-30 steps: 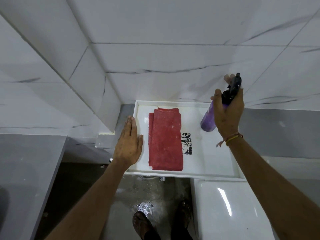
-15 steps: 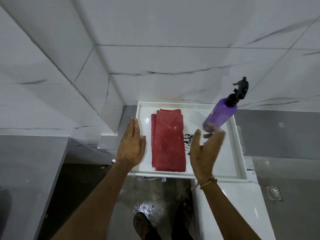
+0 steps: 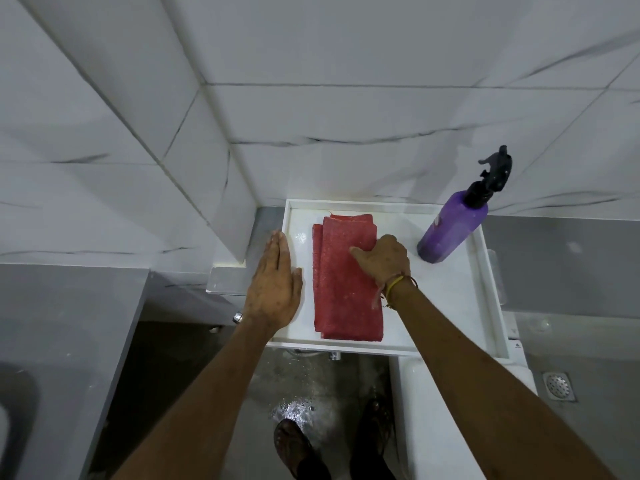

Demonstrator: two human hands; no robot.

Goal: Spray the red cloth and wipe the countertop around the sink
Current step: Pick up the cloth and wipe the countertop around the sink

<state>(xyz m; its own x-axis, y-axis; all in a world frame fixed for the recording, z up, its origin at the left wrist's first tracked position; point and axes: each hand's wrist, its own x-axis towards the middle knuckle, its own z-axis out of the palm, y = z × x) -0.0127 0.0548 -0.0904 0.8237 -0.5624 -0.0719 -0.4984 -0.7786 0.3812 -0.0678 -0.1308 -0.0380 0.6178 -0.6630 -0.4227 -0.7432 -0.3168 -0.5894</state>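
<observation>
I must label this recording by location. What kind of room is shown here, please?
Most likely a bathroom or washroom. The walls are large marble-look tiles, the wet floor has a metal floor drain, and a white ceramic fixture, possibly a toilet tank, stands below the white tray.

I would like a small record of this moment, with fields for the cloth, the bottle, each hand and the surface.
cloth: folded red cloth, lying flat on the tray
bottle: purple spray bottle with black trigger, standing at the tray's far right, nobody holding it
left hand: flat, open, on the tray's left rim
right hand: resting on the cloth
surface: white rimmed tray
</observation>
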